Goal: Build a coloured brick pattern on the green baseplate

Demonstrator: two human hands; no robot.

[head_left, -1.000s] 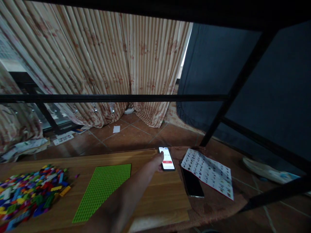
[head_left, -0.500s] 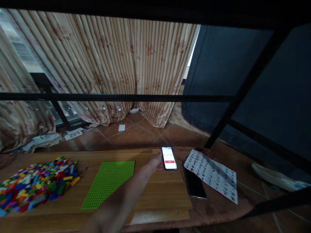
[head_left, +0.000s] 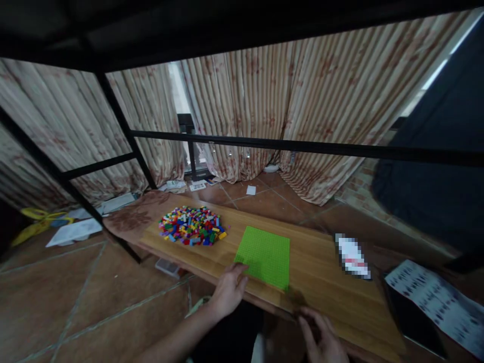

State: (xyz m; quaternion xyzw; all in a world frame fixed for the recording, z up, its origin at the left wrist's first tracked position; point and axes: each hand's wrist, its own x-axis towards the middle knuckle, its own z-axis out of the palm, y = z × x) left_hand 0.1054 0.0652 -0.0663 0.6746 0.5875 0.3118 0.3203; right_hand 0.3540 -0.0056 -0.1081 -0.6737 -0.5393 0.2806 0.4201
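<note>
A flat green studded baseplate (head_left: 264,257) is lying on the desk (head_left: 321,267), loose multicoloured bricks (head_left: 192,225) heaping to its left

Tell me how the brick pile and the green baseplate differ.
The brick pile is many loose pieces; the green baseplate is one flat sheet. The pile mixes many colors, while the baseplate is green throughout. The pile has a ragged outline, the baseplate straight edges. Both lie on the wooden board.
</note>
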